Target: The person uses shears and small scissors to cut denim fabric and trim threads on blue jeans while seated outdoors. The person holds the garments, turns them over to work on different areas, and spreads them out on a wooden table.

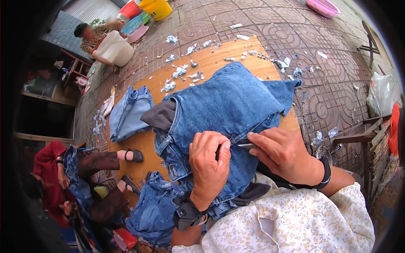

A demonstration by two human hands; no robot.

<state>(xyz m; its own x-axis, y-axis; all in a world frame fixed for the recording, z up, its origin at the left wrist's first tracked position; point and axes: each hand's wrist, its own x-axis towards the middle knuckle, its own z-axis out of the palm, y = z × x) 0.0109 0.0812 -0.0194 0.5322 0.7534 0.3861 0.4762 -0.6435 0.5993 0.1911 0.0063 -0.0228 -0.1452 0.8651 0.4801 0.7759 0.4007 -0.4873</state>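
Note:
A pair of blue jeans (pixel 228 97) lies spread over my lap and the board in front of me, with dark grey cloth (pixel 161 116) showing at its opening. My left hand (pixel 209 162) is closed in a pinch on the denim near the middle; a small dark patch shows between its fingers, too hidden to make out. Just to the right, my right hand (pixel 283 154) grips a slim, pointed metal tool (pixel 248 146) between thumb and fingers. Its tip points left, at the fabric near my left hand. Most of the tool is covered by the fingers.
Folded light-blue jeans (pixel 130 111) and a crumpled denim heap (pixel 156 208) lie to the left. Blue-white lint (pixel 180 71) litters the wooden board (pixel 232 48). A person in red (pixel 50 168) sits at left; another crouches by a white bucket (pixel 115 49). A wooden chair (pixel 358 138) stands right.

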